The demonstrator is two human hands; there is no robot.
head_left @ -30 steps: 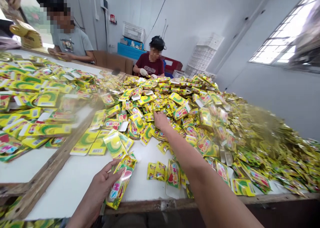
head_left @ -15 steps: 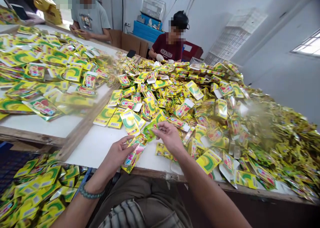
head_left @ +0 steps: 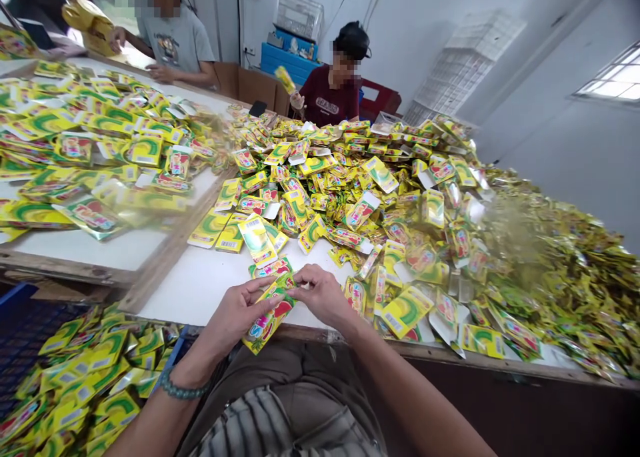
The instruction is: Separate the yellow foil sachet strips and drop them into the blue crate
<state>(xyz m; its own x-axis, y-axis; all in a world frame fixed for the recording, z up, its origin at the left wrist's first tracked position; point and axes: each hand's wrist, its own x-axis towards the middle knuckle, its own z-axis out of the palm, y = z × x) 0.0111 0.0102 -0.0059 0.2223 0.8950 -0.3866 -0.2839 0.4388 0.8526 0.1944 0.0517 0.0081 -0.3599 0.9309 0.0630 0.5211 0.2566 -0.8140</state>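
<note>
My left hand (head_left: 240,311) is closed around a small yellow and green printed carton (head_left: 265,323), thumb on its front. The carton is tilted over the table's front edge, its lower end towards me. Fingers of my right hand (head_left: 323,295) pinch the carton's upper right end; they hide whether its flap is closed. Just beyond my hands lies another printed carton (head_left: 271,268), partly covered by my fingers. A yellow carton with a barcode (head_left: 258,241) rests behind it on the white tabletop (head_left: 175,287).
Heaped cartons and small packets (head_left: 560,270) cover the table's right side. More cartons lie left of a wooden divider (head_left: 175,243). At lower left, a blue crate (head_left: 183,345) holds cartons. Two people work across the table; one gloved hand (head_left: 297,101) holds up a carton.
My right hand has come down and closer to my left, onto the carton's end. The small green packet it pinched no longer shows. Across the table, a person's gloved hand has lifted a carton.
</note>
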